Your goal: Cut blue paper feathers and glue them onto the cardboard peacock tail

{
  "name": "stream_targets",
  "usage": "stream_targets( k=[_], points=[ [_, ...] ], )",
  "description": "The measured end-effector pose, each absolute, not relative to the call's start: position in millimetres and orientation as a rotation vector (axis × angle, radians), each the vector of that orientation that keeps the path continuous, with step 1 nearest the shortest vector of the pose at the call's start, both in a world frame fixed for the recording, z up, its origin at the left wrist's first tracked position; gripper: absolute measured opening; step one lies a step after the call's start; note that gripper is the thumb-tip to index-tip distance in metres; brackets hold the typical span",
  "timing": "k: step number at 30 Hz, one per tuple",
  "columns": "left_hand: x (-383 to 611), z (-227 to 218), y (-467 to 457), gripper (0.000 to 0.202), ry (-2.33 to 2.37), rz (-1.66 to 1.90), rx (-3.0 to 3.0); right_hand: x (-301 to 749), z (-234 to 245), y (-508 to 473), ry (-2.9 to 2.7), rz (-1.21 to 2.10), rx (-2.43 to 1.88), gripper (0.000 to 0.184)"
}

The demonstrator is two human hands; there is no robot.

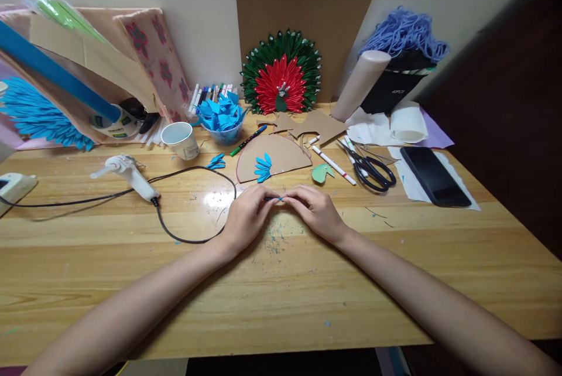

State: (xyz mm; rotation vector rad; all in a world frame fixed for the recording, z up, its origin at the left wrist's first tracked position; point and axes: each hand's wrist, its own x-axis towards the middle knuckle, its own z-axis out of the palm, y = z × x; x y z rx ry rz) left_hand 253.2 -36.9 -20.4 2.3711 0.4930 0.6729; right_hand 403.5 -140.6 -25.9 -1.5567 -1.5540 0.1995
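My left hand (249, 212) and my right hand (317, 211) meet at the fingertips over the middle of the table. Pinched between them is a small blue piece (280, 198), mostly covered by the fingers; it looks like the blue petals nearby. Just beyond lies a cardboard half-circle (285, 156) with a fan of blue petals (263, 168) at its lower edge. A few loose blue petals (216, 161) rest left of the cardboard. To its right is a green paper bird head (322, 173). A plastic bowl (226, 134) holds many blue strips (222, 111).
A white glue gun (132, 175) with a looping black cord lies left. Black-handled scissors (373, 172), markers (334, 165) and a phone (434, 177) are at right. Behind stand a paper cup (180, 140), a red-green peacock fan (281, 74) and cardboard scraps (307, 125).
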Motion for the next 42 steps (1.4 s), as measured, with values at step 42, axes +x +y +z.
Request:
stream_targets(
  k=[42],
  points=[
    [273.9,-10.1,-61.9,0.006,0.209,0.517,2.475,615.7,-12.0,-261.6,-0.29,-0.109,-2.583,0.078]
  ],
)
